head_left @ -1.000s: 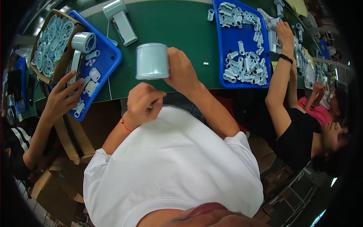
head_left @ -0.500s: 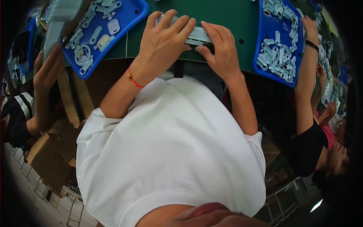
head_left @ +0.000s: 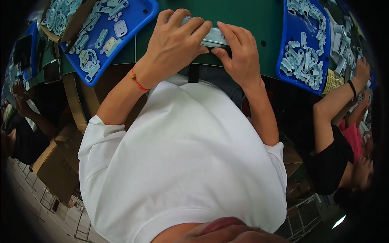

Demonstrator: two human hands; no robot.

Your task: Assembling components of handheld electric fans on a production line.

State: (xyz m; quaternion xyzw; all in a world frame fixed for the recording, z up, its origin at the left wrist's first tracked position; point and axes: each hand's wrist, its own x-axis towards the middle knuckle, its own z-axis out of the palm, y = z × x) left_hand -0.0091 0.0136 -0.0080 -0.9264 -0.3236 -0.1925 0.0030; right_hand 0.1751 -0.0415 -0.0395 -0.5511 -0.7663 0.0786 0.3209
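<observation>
A long, pale grey-blue plastic housing [head_left: 214, 38] is held at the near edge of the green table. My left hand [head_left: 176, 42] lies over its left part, fingers curled across the top and thumb on the near side. At its right end, my right hand [head_left: 240, 50] pinches it between thumb and fingers. Much of the housing is hidden beneath my fingers, so its exact kind cannot be told.
A blue tray [head_left: 106, 60] with flat plastic parts lies left, beside a cardboard box [head_left: 73, 25] of similar parts. Another blue tray [head_left: 279, 60] of small pieces lies right. Co-workers' arms [head_left: 334, 95] show at both sides. Cardboard boxes [head_left: 52, 166] stand below left.
The housing has tilted a little in my hands, its top face showing more. The left co-worker's hand and pale part have drawn away, uncovering the cardboard box. The right co-worker's arm has swung outward.
</observation>
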